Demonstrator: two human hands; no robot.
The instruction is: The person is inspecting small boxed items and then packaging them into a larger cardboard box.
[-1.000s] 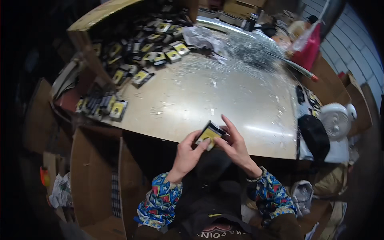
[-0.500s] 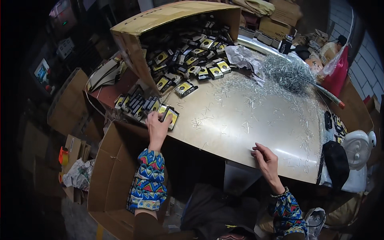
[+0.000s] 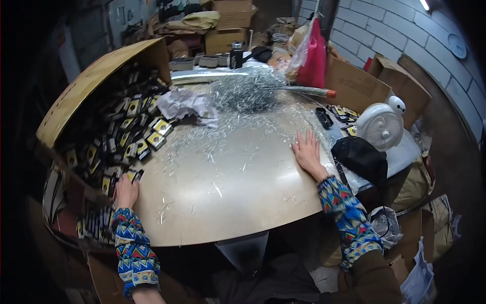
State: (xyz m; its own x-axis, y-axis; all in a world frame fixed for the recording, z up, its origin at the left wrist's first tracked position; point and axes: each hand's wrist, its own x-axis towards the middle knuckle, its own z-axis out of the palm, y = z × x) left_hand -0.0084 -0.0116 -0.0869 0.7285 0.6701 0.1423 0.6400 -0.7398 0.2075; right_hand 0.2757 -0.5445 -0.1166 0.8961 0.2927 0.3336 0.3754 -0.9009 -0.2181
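At the near left of the pale tabletop [image 3: 243, 197], my left hand [image 3: 126, 191] is closed at a small black-and-yellow box [image 3: 134, 174], beside the mouth of a big cardboard carton. Many more such boxes [image 3: 158, 133] lie heaped in and before that carton [image 3: 96, 66]. My right hand [image 3: 309, 154] rests flat on the right side of the table, fingers stretched and apart, holding nothing. Thin silver wire pieces [image 3: 215, 188] are scattered between the hands, and a tangled heap of them [image 3: 248, 91] rises at the back. Patterned sleeves cover both forearms.
Crumpled paper [image 3: 190, 105] lies beside the wire heap. To the right are a rod with a red tip [image 3: 316, 91], a black pouch [image 3: 360, 158] and a white fan [image 3: 380, 127]. Stacked boxes [image 3: 96, 223] stand at lower left. A pink bag [image 3: 311, 55] hangs behind.
The view has swung to the right. My right hand has gone from the table's front edge to its right side and spread flat. My left hand has moved from the stacked boxes to the carton's mouth.
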